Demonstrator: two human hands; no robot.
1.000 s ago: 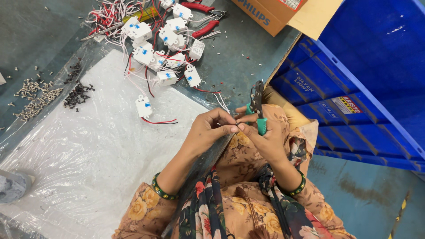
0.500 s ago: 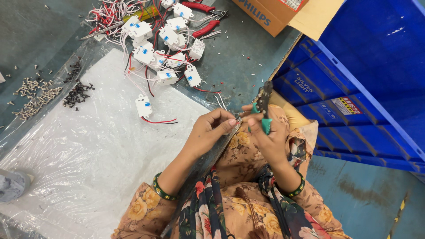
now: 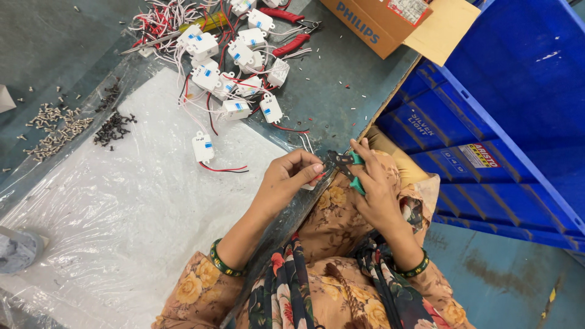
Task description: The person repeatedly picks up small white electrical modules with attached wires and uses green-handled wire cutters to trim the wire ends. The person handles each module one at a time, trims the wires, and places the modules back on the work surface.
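cutter [image 3: 342, 166] lowered; white modules [image 3: 234, 61] beyond.

Workshop corner — seen from above
Grey-green table [image 3: 341, 91] partly covered by clear plastic sheet [image 3: 109, 225]; stacked blue crates [image 3: 487, 122] at its right edge — worn blue-grey floor [image 3: 506, 280] beneath; even light.

Brown cardboard box [image 3: 390, 21] top; crate label [image 3: 478, 155], possibly white-red.

At the worktop [image 3: 341, 91] edge, the right hand [image 3: 376, 192] grips green-handled pliers [image 3: 346, 167], the left hand [image 3: 289, 183] pinching a wire at their tip. White modules [image 3: 234, 67] lie heaped nearby, beside screws [image 3: 52, 125].
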